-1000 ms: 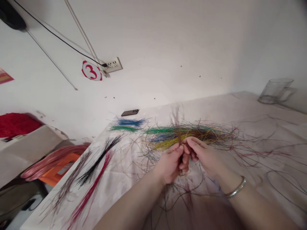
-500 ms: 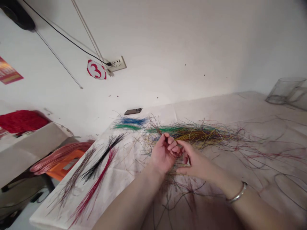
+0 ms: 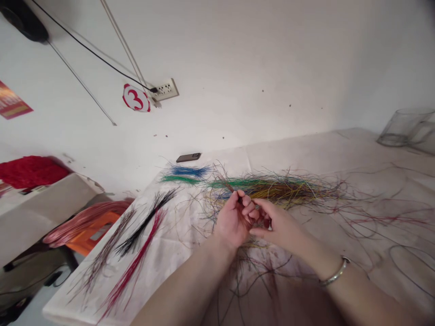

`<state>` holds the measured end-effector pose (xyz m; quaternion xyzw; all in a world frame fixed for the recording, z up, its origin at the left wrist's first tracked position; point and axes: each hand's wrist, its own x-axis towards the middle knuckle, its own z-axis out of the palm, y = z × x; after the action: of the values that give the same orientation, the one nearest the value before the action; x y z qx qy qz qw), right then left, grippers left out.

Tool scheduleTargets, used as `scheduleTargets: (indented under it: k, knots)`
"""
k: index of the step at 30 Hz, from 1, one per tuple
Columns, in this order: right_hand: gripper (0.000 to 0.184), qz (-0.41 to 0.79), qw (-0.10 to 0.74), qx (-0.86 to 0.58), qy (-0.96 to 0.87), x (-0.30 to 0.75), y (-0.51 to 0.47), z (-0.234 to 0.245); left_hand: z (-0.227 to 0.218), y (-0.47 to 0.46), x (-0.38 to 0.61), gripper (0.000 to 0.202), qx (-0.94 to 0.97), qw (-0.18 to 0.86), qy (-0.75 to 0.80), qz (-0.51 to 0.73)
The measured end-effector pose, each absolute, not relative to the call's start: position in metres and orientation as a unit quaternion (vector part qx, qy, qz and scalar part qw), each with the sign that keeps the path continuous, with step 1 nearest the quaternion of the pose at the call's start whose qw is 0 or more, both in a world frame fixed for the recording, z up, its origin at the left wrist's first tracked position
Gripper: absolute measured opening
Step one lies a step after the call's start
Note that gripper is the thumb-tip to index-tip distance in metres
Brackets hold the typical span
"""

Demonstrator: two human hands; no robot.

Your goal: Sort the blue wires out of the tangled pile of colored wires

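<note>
My left hand [image 3: 234, 221], palm up with curled fingers, grips a thin bundle of brown wires [image 3: 225, 181] whose loose ends fan out past the thumb. Against its fingertips is my right hand [image 3: 284, 227], thumb and fingers drawn together; what lies between them is hidden. Behind both hands stretches a tangled pile of mixed green, yellow and brown wires [image 3: 272, 190]. Beneath the wrists, more loose wires [image 3: 251, 267] are scattered on the white-covered table [image 3: 176, 290].
Sorted bundles lie to the left: blue wires [image 3: 190, 171], green wires [image 3: 178, 179], black wires [image 3: 146, 224], red wires [image 3: 139, 267] and brownish wires [image 3: 102, 258]. A phone [image 3: 189, 157] is by the wall, a glass mug [image 3: 396, 131] at far right. Beyond the left edge is a copper-coloured coil [image 3: 84, 222].
My right hand's thumb and fingers have closed nearer together, up against the left fingers. The left hand has shifted very slightly, still holding the brown wires.
</note>
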<state>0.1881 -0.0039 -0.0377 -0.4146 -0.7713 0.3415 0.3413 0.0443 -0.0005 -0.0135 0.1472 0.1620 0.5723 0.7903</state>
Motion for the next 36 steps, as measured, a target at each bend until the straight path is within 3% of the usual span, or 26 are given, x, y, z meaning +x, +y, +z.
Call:
scheduleTargets:
  k: [4, 10, 24, 31, 36]
  knots:
    - [0.053, 0.343, 0.340, -0.418, -0.770, 0.189, -0.003, -0.036, -0.013, -0.002, 0.046, 0.020, 0.149, 0.793, 0.164, 0.567]
    - [0.074, 0.342, 0.330, -0.408, -0.780, 0.190, -0.004, -0.037, -0.013, 0.001, 0.039, 0.021, 0.127, 0.810, 0.130, 0.558]
    - [0.046, 0.319, 0.336, -0.432, -0.774, 0.192, 0.001, -0.037, -0.014, -0.003, 0.048, 0.023, 0.128, 0.816, 0.159, 0.541]
    - [0.063, 0.321, 0.319, -0.422, -0.786, 0.192, -0.002, -0.035, -0.008, -0.001, 0.043, 0.019, 0.118, 0.815, 0.166, 0.543]
    - [0.053, 0.307, 0.319, -0.434, -0.785, 0.193, 0.001, -0.036, -0.011, -0.003, 0.045, 0.019, 0.124, 0.819, 0.166, 0.535]
